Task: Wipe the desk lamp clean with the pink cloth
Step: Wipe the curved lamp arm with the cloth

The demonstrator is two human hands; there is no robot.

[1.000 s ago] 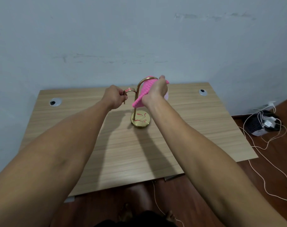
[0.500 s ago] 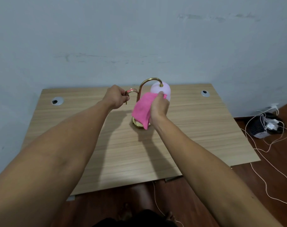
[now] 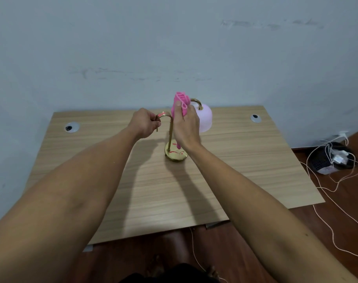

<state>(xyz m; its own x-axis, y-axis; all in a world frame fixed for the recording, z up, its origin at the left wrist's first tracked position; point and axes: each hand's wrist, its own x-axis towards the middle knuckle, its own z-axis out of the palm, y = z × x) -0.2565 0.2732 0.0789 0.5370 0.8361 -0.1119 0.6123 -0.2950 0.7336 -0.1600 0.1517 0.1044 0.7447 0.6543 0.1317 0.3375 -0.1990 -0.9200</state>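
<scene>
A desk lamp stands at the middle of the wooden desk (image 3: 153,190): a round brass base (image 3: 175,155), a thin brass stem, two curved arms and a pale pink-white shade (image 3: 204,119) hanging on the right. My left hand (image 3: 145,123) grips the small left arm of the lamp. My right hand (image 3: 187,127) holds the pink cloth (image 3: 180,104) wrapped around the upper stem, the cloth sticking up above my fingers. Most of the stem is hidden behind that hand.
Two round cable holes (image 3: 72,127) (image 3: 255,118) sit near the desk's back corners. A blue-grey wall rises right behind the desk. On the wooden floor at the right lies a black box with white cables (image 3: 329,160). My feet show under the desk's front edge.
My right hand slid the pink cloth down towards the base, then back up the stem to near the top curve. My left hand kept its grip on the left arm.
</scene>
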